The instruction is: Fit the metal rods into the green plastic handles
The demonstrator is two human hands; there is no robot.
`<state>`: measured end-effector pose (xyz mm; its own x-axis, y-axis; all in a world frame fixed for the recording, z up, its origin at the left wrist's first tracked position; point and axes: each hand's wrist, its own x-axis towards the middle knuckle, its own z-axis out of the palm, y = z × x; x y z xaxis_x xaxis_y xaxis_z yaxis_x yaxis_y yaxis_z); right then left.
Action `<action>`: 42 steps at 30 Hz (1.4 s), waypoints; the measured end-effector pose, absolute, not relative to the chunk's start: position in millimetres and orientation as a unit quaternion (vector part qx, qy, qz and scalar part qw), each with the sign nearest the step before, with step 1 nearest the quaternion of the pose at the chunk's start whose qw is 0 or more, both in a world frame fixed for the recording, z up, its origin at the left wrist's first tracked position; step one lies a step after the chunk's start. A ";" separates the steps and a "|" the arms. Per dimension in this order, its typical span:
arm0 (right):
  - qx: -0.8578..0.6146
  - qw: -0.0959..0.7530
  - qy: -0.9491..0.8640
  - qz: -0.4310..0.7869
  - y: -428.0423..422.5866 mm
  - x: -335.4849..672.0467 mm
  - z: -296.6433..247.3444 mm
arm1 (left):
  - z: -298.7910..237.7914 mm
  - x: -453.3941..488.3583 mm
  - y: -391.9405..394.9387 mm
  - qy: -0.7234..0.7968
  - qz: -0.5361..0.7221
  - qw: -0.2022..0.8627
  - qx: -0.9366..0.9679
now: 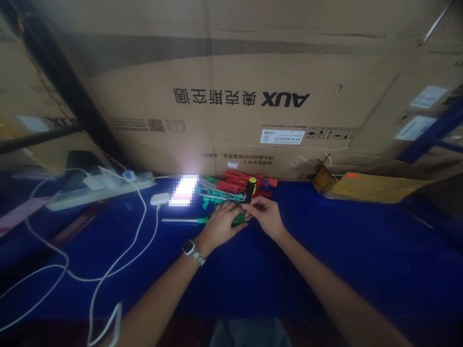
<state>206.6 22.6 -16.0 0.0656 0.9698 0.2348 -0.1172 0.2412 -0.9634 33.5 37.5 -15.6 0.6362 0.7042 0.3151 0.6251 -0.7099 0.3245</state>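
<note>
Near the back of the blue tabletop, my left hand (224,222) rests over a green-handled screwdriver (181,220), its fingers stretched out and apart. The metal shaft points left, and part of the green handle (239,220) shows between thumb and fingers. Just to the right, my right hand (266,216) is closed in a pinch at the lower end of a black-and-yellow screwdriver (250,189), which stands upright, handle up. Its tip is hidden behind my fingers. Beyond both hands lies a pile of red-handled tools (231,187) and teal-handled tools (211,198).
A large cardboard box (217,62) walls off the back. Left stand a white power strip (104,190), a white charger (159,199), a glowing blurred screen (183,190) and looping white cables (139,231). A yellow folded cardboard piece (376,187) lies at right.
</note>
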 end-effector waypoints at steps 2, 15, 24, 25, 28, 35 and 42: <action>-0.421 0.598 -0.518 0.444 22.6 207.9 -16.6 | -15.0 33.2 37.1 0.368 0.211 0.094 0.901; -0.431 0.579 -0.546 0.425 21.0 209.9 -14.5 | -19.2 33.3 39.5 0.360 0.227 0.094 0.900; -0.446 0.598 -0.530 0.403 20.9 209.8 -16.3 | -19.5 32.1 39.6 0.359 0.233 0.093 0.899; -0.445 0.594 -0.538 0.399 20.2 210.3 -15.7 | -19.3 32.1 39.6 0.360 0.231 0.095 0.899; -0.446 0.585 -0.556 0.388 19.0 212.3 -13.5 | -17.9 32.4 39.3 0.362 0.230 0.104 0.897; -0.442 0.604 -0.540 0.384 21.3 216.0 -10.6 | -13.1 32.7 37.3 0.369 0.234 0.110 0.892; -0.434 0.612 -0.523 0.403 19.6 213.8 -6.7 | -7.8 36.0 36.6 0.364 0.267 0.118 0.885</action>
<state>213.8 19.6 -6.7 0.1272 0.9483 0.2908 -0.0394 0.2978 -0.9538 36.0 36.6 -7.8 0.5930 0.7067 0.3858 0.5807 -0.7073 0.4031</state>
